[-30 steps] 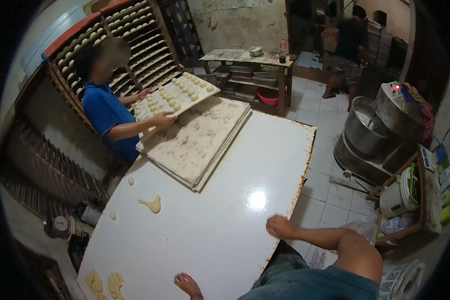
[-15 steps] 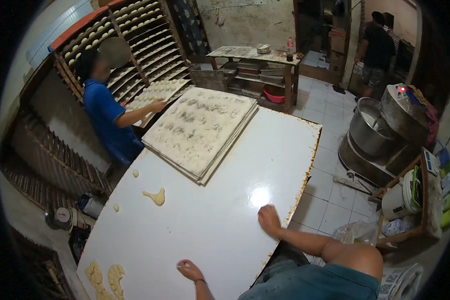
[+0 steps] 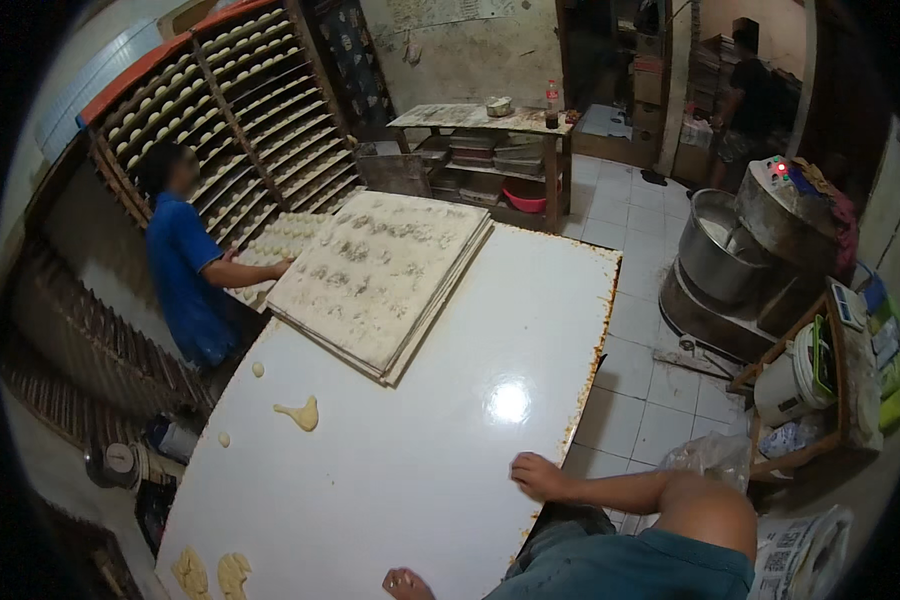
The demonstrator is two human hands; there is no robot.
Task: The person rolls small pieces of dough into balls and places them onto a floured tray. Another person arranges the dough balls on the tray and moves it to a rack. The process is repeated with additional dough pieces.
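Observation:
My right hand (image 3: 540,477) rests on the white table (image 3: 420,450) near its right edge. Its fingers are loosely curled, and nothing shows in them. At the bottom edge of the picture, my left hand (image 3: 407,584) is also curled on the table top, partly cut off, with no object visible in it. An irregular dough piece with a thin tail (image 3: 300,413) lies left of the middle. Two small dough balls, one farther (image 3: 258,369) and one nearer (image 3: 224,439), sit close to the left edge. Flattened dough strips (image 3: 190,572) lie at the near left corner.
Flour-dusted boards (image 3: 380,275) are stacked on the table's far end. Beside them a co-worker in blue (image 3: 185,270) holds a tray of dough balls (image 3: 280,238) before a loaded rack (image 3: 260,110). A mixer (image 3: 720,240) and a wooden shelf (image 3: 840,390) stand at the right.
My left hand has drawn back toward the lower edge. My right hand stays by the table's right edge. The co-worker's tray has come lower, behind the board stack. The whole view has shifted slightly.

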